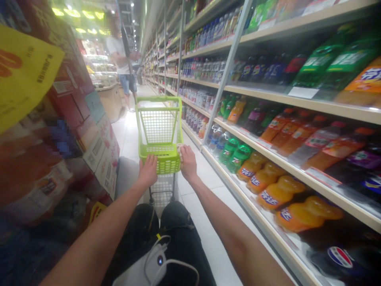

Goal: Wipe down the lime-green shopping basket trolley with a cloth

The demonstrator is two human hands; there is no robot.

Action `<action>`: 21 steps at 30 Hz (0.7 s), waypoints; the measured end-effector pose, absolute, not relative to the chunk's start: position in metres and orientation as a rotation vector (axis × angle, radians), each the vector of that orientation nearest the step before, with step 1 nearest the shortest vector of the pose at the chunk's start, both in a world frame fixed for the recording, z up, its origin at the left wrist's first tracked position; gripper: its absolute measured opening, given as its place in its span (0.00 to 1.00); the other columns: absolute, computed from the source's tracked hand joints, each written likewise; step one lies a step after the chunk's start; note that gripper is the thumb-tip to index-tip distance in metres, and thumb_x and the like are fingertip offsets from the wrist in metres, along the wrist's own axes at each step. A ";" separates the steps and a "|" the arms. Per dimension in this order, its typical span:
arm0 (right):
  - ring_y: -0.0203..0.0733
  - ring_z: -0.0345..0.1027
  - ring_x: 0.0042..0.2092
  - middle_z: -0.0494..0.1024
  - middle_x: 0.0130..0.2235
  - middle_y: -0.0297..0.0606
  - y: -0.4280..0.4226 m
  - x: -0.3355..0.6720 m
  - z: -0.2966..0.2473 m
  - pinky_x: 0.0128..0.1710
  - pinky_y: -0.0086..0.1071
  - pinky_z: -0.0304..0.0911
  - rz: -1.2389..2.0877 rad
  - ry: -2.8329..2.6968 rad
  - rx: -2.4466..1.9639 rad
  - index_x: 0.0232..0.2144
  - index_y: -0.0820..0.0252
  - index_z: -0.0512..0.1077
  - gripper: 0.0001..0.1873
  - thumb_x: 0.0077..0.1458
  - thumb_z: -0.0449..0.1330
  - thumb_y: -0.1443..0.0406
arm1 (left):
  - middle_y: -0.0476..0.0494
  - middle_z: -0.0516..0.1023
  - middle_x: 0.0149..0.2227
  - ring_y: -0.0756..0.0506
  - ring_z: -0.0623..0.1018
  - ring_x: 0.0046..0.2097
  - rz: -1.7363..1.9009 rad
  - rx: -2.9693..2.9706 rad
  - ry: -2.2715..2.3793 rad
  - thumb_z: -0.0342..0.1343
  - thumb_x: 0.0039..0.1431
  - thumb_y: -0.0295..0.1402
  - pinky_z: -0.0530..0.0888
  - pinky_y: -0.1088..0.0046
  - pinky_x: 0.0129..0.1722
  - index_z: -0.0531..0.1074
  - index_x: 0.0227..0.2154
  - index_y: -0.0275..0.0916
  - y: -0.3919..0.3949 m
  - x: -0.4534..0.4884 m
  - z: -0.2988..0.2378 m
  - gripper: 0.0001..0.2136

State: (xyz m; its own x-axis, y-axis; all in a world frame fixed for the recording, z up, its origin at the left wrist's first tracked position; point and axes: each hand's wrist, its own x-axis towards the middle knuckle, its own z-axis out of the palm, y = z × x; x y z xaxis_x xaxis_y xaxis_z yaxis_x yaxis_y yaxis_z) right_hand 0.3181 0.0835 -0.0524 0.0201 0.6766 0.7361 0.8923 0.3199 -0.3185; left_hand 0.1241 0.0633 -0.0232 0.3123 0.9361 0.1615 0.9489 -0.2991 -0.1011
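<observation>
A small lime-green shopping cart (159,131) stands in the aisle just ahead of me, its basket holding nothing visible. My left hand (148,170) is closed over the near rim of the cart on the left. My right hand (187,162) grips the same rim on the right. Both arms reach forward over my dark trousers, where a white power bank (154,262) with a cable lies on my lap.
Shelves (297,103) of orange, green and dark soda bottles run along the right. Stacked red cartons (74,99) with a yellow sign crowd the left. A person in a white shirt (122,59) stands farther down the white-tiled aisle.
</observation>
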 end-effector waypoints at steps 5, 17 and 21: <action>0.47 0.48 0.61 0.64 0.57 0.47 0.079 0.268 -0.058 0.58 0.48 0.48 -0.212 -2.007 -1.408 0.51 0.65 0.65 0.21 0.55 0.48 0.74 | 0.39 0.47 0.64 0.41 0.46 0.64 -0.114 -2.399 -1.773 0.42 0.49 0.25 0.50 0.46 0.58 0.46 0.60 0.31 0.049 0.122 -0.021 0.32; 0.48 0.47 0.61 0.62 0.58 0.49 0.044 0.297 -0.051 0.55 0.46 0.50 -0.266 -1.932 -1.605 0.52 0.64 0.63 0.20 0.57 0.47 0.73 | 0.36 0.46 0.64 0.40 0.46 0.64 -0.190 -2.316 -1.878 0.41 0.49 0.24 0.45 0.46 0.59 0.47 0.60 0.30 0.026 0.088 -0.026 0.32; 0.43 0.50 0.60 0.64 0.56 0.47 0.041 0.253 -0.056 0.58 0.44 0.48 -0.229 -1.992 -1.471 0.51 0.63 0.65 0.21 0.56 0.47 0.74 | 0.36 0.47 0.64 0.41 0.46 0.64 -0.180 -2.330 -1.869 0.41 0.50 0.25 0.45 0.45 0.59 0.47 0.60 0.30 0.019 0.086 -0.025 0.31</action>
